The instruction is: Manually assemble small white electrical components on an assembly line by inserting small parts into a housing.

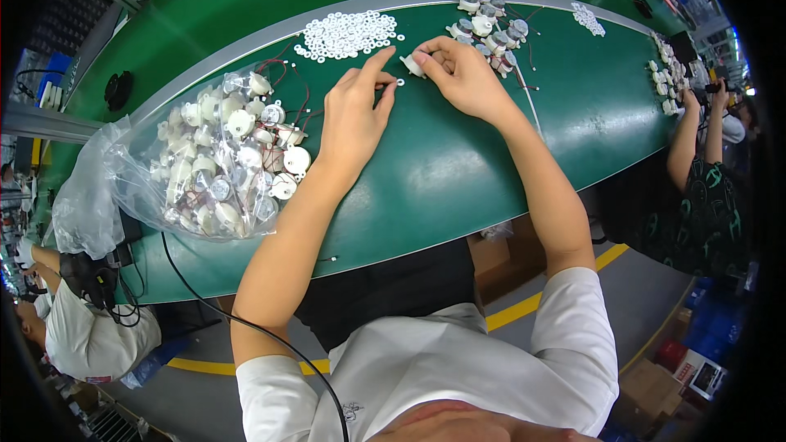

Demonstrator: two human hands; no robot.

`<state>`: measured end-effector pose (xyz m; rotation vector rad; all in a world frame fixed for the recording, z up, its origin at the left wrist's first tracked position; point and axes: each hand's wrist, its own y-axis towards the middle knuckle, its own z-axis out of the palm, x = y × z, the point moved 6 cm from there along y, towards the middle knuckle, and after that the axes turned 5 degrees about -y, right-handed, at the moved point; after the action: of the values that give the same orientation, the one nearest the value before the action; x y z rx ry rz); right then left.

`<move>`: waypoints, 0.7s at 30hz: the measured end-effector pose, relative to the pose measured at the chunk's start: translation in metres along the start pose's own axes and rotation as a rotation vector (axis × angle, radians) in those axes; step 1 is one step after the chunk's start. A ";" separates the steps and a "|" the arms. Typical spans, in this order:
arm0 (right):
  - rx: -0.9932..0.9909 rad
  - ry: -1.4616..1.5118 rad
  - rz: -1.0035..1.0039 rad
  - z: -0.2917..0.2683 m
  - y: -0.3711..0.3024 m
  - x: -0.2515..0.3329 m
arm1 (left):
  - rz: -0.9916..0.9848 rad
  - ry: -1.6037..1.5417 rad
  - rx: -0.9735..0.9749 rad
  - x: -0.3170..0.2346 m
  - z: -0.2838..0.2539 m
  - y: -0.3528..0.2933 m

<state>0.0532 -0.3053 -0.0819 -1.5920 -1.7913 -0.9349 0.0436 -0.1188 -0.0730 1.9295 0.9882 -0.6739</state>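
Note:
My right hand [463, 74] is closed, pinching a small round white part [412, 66] between thumb and fingers. Close to its left, my left hand [358, 106] has thumb and a finger together at a small white ring [400, 82], with the index finger stretched forward. Beyond the left hand lies a heap of similar white rings [348, 35] on the green tabletop [426, 172]. Just past my right hand sits a cluster of white-and-silver round parts [491, 29] with thin wires. Left of my left forearm, a clear plastic bag [205, 155] spills many such wired parts.
Farther right are a small pile of white rings [587, 19] and another group of white parts [665, 74] by a co-worker's hands [704, 98]. A black cable [213, 307] crosses beside my left arm. Another person [90, 327] sits at the left. A grey rail [270, 20] edges the table's far side.

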 end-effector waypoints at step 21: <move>-0.149 -0.026 0.105 -0.005 0.000 -0.003 | 0.011 -0.079 -0.009 -0.006 0.009 0.002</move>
<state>0.0533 -0.3115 -0.0813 -1.7799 -1.6705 -1.0228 0.0417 -0.1291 -0.0722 1.8846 0.9290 -0.7324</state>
